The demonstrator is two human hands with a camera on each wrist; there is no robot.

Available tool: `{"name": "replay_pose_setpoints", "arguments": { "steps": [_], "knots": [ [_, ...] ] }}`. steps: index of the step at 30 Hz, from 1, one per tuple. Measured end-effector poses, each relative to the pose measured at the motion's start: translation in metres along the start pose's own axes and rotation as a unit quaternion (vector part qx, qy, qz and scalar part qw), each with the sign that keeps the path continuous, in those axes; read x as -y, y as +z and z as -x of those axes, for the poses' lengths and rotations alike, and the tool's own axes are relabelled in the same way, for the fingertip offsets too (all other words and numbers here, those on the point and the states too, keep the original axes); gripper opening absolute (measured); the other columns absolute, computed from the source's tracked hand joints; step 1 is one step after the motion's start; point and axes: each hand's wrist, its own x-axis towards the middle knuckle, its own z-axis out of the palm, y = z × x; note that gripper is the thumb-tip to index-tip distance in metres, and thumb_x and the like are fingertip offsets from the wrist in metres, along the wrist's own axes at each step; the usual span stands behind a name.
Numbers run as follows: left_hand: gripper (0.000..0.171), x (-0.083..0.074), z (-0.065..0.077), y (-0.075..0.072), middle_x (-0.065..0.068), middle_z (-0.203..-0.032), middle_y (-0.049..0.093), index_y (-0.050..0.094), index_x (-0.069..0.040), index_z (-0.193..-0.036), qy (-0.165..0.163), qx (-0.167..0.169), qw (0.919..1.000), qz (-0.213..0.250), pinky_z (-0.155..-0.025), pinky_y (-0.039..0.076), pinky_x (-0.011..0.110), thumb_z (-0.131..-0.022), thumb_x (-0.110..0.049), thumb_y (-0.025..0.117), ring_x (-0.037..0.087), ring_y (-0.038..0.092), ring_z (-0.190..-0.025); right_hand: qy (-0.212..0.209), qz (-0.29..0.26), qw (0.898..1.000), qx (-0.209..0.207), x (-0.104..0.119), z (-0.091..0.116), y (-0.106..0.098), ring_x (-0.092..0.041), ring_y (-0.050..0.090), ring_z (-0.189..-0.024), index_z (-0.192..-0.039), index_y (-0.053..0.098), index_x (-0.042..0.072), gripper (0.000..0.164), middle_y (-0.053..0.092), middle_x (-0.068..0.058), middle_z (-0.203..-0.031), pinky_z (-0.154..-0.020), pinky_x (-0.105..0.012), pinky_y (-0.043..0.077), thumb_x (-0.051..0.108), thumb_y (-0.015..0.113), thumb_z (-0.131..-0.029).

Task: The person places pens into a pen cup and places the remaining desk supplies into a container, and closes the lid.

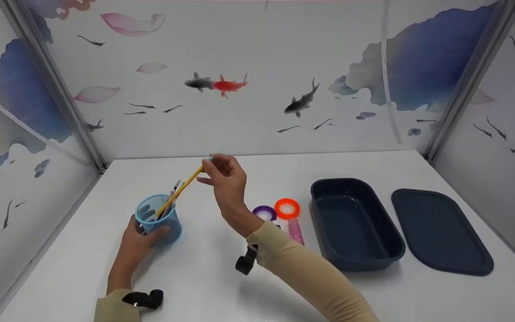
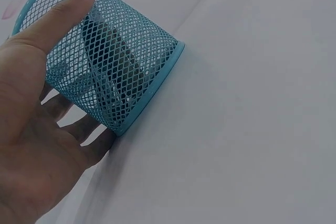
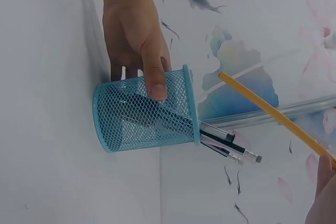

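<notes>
A light blue mesh pen cup (image 1: 168,230) stands on the left side of the table. My left hand (image 1: 137,239) grips it, the thumb along the near side and the fingers round the other, as the left wrist view shows. Inside the cup are several pens and pencils (image 3: 226,142), their ends poking past the rim. My right hand (image 1: 230,181) pinches a long yellow pencil (image 1: 187,185) near its upper end. The pencil slants over the cup's mouth in the head view; its lower end is outside the rim in the right wrist view.
Right of centre lie a purple tape roll (image 1: 264,211), an orange tape roll (image 1: 287,208) and a pink tube-like item (image 1: 296,231), partly behind my right forearm. A dark blue bin (image 1: 358,264) and its flat lid (image 1: 443,230) sit farther right. Printed panels (image 1: 257,125) border the table.
</notes>
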Motion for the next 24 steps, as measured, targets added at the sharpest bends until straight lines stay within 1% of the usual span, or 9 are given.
{"name": "replay_pose_setpoints", "arguments": {
  "steps": [3,7,10,13,16,20,24],
  "knots": [
    [0.114,0.001,-0.001,-0.001,0.017,-0.169,0.013,0.0,-0.012,-0.162,-0.002,0.0,1.0,0.001,-0.125,0.021,0.057,-0.085,-0.049,0.076,0.041,0.011,-0.156,-0.002,0.006,1.0,0.005,-0.002,0.001,0.0,-0.023,0.073,-0.101,-0.122,0.06,0.004,0.031,0.064,-0.011,-0.11,-0.085,-0.04,0.063,0.015,0.069,-0.095],
    [0.114,0.002,-0.001,-0.001,0.017,-0.169,0.013,0.001,-0.012,-0.162,-0.003,-0.001,1.0,0.002,-0.125,0.02,0.058,-0.085,-0.048,0.077,0.041,0.011,-0.156,-0.01,0.02,1.0,0.017,-0.006,0.003,0.002,-0.022,0.073,-0.1,-0.119,0.062,0.008,0.026,0.065,-0.011,-0.11,-0.084,-0.037,0.063,0.014,0.069,-0.095],
    [0.115,0.001,-0.001,0.0,0.017,-0.169,0.014,0.001,-0.013,-0.162,-0.005,-0.002,1.0,0.002,-0.125,0.02,0.058,-0.084,-0.049,0.078,0.041,0.011,-0.156,-0.017,0.029,0.999,0.028,-0.01,0.005,0.003,-0.02,0.073,-0.098,-0.118,0.063,0.008,0.024,0.065,-0.012,-0.109,-0.083,-0.036,0.063,0.012,0.069,-0.095],
    [0.116,0.001,-0.001,0.0,0.017,-0.169,0.013,0.0,-0.013,-0.162,-0.011,-0.002,0.9999,0.006,-0.125,0.019,0.058,-0.083,-0.049,0.078,0.041,0.01,-0.156,-0.016,0.031,0.999,0.039,-0.014,0.008,0.006,-0.019,0.073,-0.097,-0.117,0.064,0.005,0.024,0.065,-0.012,-0.108,-0.084,-0.035,0.063,0.011,0.069,-0.094],
    [0.115,0.001,-0.001,0.0,0.017,-0.168,0.014,0.001,-0.012,-0.162,-0.01,-0.002,0.9999,0.005,-0.125,0.022,0.058,-0.084,-0.048,0.078,0.041,0.012,-0.156,-0.006,0.034,0.998,0.05,-0.018,0.011,0.009,-0.018,0.072,-0.096,-0.116,0.064,0.002,0.024,0.066,-0.013,-0.108,-0.085,-0.035,0.062,0.01,0.07,-0.093],
    [0.112,0.001,-0.001,-0.001,0.018,-0.167,0.017,0.004,-0.01,-0.161,0.0,-0.003,1.0,0.002,-0.124,0.026,0.057,-0.085,-0.047,0.077,0.041,0.014,-0.156,0.013,0.053,0.996,0.071,-0.022,0.015,0.011,-0.016,0.071,-0.094,-0.114,0.066,0.004,0.022,0.067,-0.012,-0.107,-0.084,-0.033,0.063,0.011,0.071,-0.093],
    [0.111,0.001,0.0,-0.002,0.018,-0.167,0.018,0.004,-0.01,-0.161,0.006,-0.003,1.0,0.0,-0.125,0.022,0.058,-0.086,-0.046,0.077,0.041,0.014,-0.156,0.038,0.077,0.991,0.099,-0.027,0.018,0.01,-0.015,0.071,-0.095,-0.112,0.069,0.006,0.021,0.067,-0.009,-0.107,-0.084,-0.031,0.063,0.015,0.07,-0.094]
  ]
}}
